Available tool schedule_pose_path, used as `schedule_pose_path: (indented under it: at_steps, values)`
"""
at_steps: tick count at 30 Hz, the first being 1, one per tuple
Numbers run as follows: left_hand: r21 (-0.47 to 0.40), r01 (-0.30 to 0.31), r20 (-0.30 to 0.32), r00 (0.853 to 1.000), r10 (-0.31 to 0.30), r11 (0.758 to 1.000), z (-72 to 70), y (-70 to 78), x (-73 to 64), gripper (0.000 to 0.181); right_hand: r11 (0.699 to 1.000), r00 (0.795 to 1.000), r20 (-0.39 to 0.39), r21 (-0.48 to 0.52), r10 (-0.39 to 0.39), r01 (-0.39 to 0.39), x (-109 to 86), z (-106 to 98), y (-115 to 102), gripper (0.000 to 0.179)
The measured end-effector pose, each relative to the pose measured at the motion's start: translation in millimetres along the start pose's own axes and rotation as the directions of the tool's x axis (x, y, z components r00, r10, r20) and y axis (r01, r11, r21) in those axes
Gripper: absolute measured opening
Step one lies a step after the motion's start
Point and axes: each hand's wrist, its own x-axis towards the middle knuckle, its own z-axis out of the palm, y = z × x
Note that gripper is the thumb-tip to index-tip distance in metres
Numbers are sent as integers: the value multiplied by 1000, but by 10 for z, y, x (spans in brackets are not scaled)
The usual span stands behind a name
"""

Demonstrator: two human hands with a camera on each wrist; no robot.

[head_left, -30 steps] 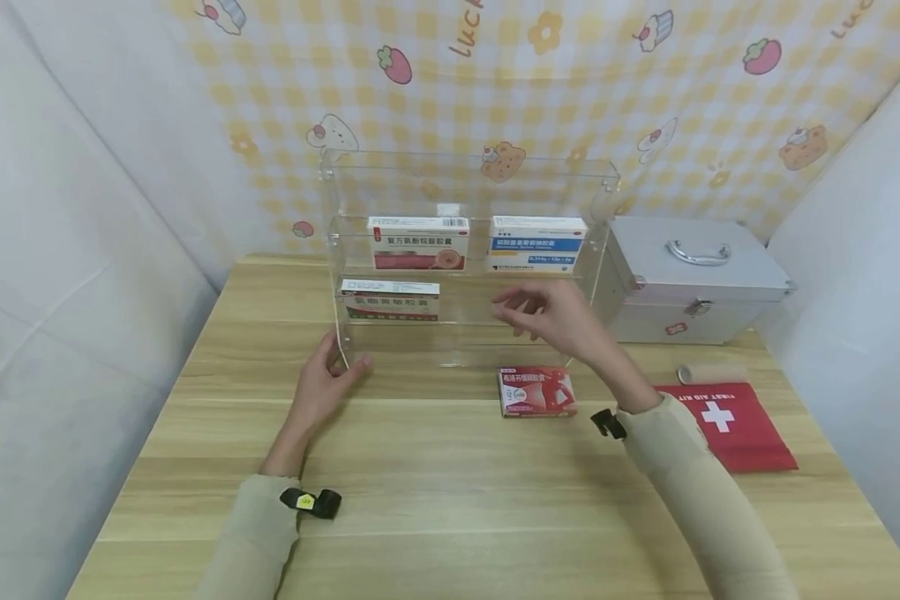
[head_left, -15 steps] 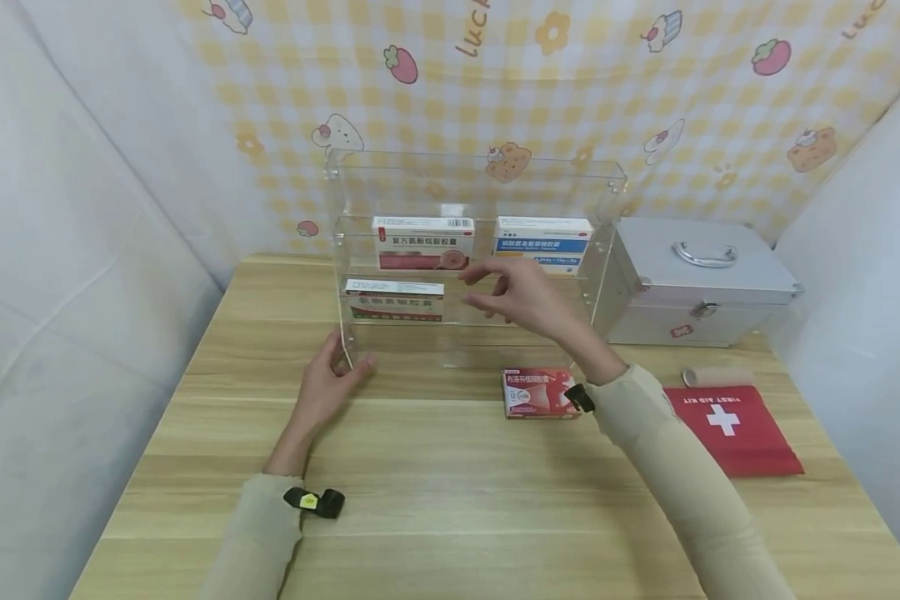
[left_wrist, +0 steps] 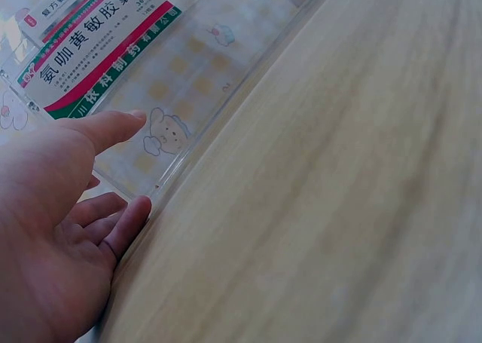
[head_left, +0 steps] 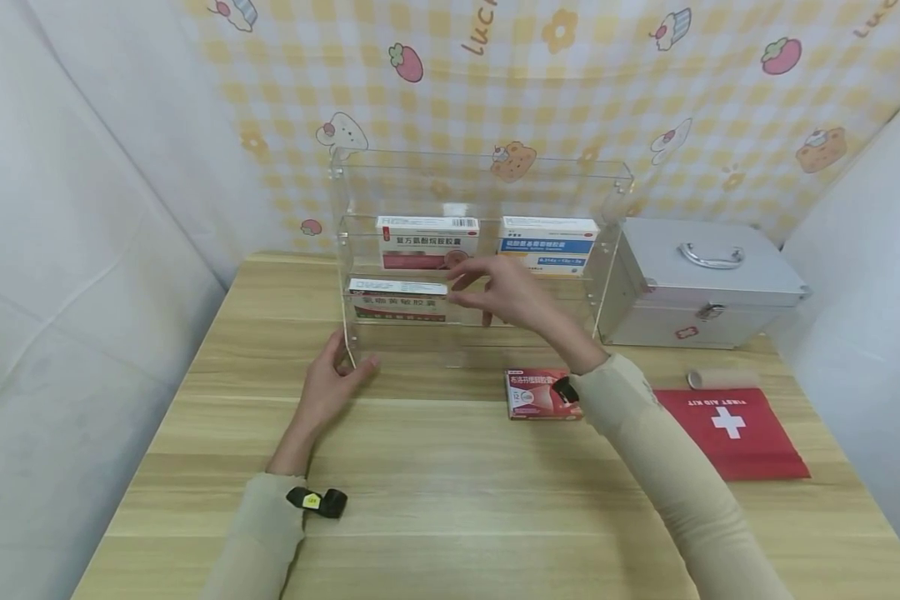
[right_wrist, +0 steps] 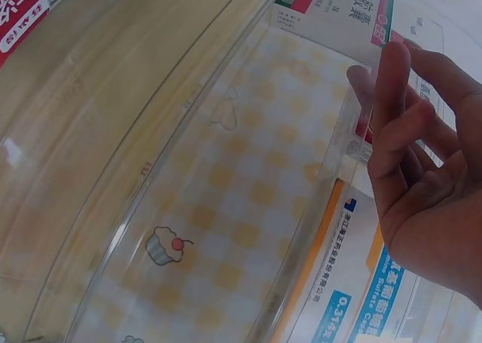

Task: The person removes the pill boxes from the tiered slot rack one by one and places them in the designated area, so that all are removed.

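A clear acrylic rack (head_left: 450, 346) stands on the table. At its lower left corner my left hand (head_left: 328, 385) holds the side panel, thumb in front of the edge and fingers outside it. My right hand (head_left: 513, 293) reaches to the lower shelf, its thumb and index finger apart with their tips right at the right end of a green-and-white medicine box (head_left: 399, 307). In the right wrist view those fingertips overlap that box's corner (right_wrist: 373, 38). On the shelf above sit a white-and-red medicine box (head_left: 420, 247) and a blue-and-white medicine box (head_left: 547, 242).
A red medicine box (head_left: 528, 398) lies before the rack, partly behind my right wrist strap. To the right are a silver case (head_left: 690, 287), a beige bandage roll (head_left: 727, 379) and a red first aid pouch (head_left: 757, 446). A patterned cloth (head_left: 450, 92) hangs behind.
My right hand has moved left along the rack, from beneath the blue-and-white box to the right end of the green-and-white one. My left hand stays at the rack's corner.
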Motion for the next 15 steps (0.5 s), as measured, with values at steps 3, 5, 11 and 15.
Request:
schedule_pose_path:
  at_steps: [3, 5, 11, 15]
  values:
    - [-9, -8, 9, 1000, 8, 1000, -17, 143, -48, 76, 1000, 1000, 22, -9, 13, -12, 34, 27, -18, 32]
    - [-15, -5, 12, 1000, 5, 1000, -27, 249, -87, 75, 1000, 999, 31, -14, 16, -16, 53, 45, -31, 32]
    - [-7, -8, 11, 1000, 8, 1000, -41, 321, -113, 74, 998, 999, 48, -66, 6, -3, 98, 82, -48, 33]
    - [-23, -5, 4, 1000, 5, 1000, -19, 129, -35, 76, 996, 999, 49, -92, 4, 1, 106, 86, -60, 34]
